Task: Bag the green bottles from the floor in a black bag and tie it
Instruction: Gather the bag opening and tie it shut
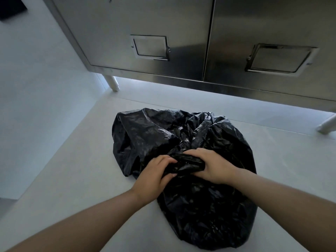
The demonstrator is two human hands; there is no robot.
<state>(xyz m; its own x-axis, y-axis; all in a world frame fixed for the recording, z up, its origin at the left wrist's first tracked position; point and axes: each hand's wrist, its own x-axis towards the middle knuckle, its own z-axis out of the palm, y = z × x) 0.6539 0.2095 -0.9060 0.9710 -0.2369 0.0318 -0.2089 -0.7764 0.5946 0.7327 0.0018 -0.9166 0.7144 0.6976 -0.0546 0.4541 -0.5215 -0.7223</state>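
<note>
Plastic, black and crinkled: the black bag (181,135) lies slumped on the pale floor (81,179), its bulk running from near the cabinet's front edge back toward the person. Both hands meet on a gathered, twisted rope of the bag's plastic near its middle. The left hand (154,177) curls its fingers round the left end, and the right hand (214,166) wraps round the right end. What the bag holds is hidden. Behind it stands a steel cabinet (163,24) on short legs (113,83), with a lit gap under its lower edge. A wall (36,79) closes the left side. Bare floor lies open on both sides of the bag, wider on the left
</note>
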